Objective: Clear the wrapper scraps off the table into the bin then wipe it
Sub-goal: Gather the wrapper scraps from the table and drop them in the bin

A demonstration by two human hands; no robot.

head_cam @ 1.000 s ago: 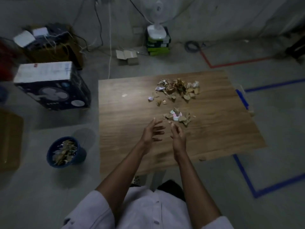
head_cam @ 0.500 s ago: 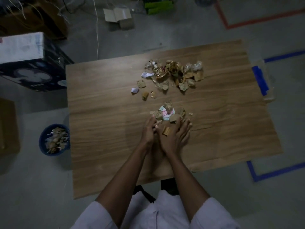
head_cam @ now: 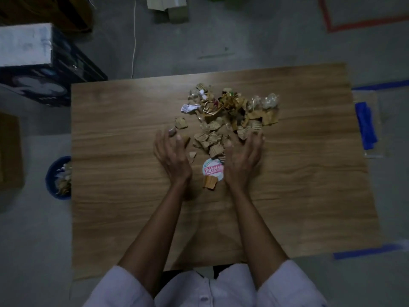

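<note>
wooden table bears wrapper scraps and a round label.

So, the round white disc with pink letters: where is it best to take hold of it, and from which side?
Take the round disc by its left rim, coming from the left. It lies flat on the table, so a fingertip probably must slide under the rim before pinching. The left rim is bare. A brown scrap overlaps the lower edge, and the right edge is covered.
</note>
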